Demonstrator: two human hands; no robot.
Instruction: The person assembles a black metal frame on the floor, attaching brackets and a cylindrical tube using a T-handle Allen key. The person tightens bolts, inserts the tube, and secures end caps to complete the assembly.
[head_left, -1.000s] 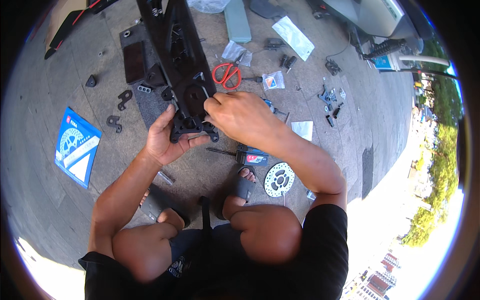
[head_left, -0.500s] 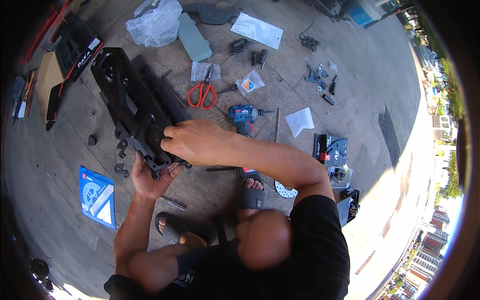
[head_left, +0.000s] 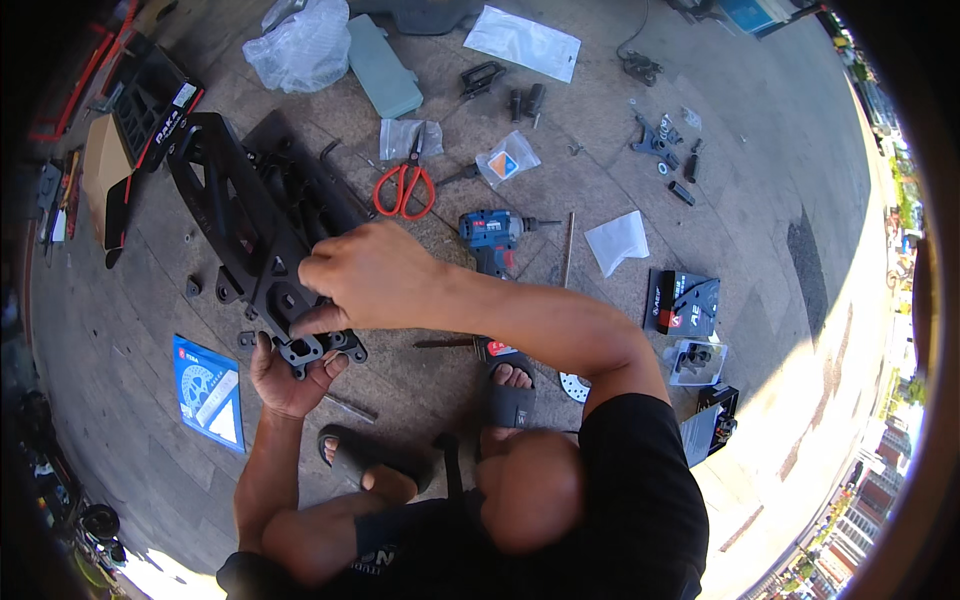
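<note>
A black metal swingarm (head_left: 268,292) lies slantwise in front of me, its forked end pointing away to the upper left. My left hand (head_left: 295,388) cups its near end from below, thumb on one side and fingers on the other. Over the near part bends my right hand (head_left: 378,275), its fingers curled in and its thumb down by the end plate; anything small inside the fingers is hidden. A dark long piece (head_left: 330,190) sits along the swingarm's right side. Close to the left thumb is a small black bracket (head_left: 247,339).
Red-handled scissors (head_left: 404,190), a blue cordless drill (head_left: 487,230) and a metal rod (head_left: 570,250) lie to the right. A blue packet (head_left: 208,393) is at left, an opened box (head_left: 150,105) beyond it. Small parts (head_left: 657,140) and a brake disc (head_left: 574,387) are farther right.
The swingarm has turned, so its face with the openings shows more. My right hand has shifted slightly left, its thumb now down at the near end. My left hand still supports that end.
</note>
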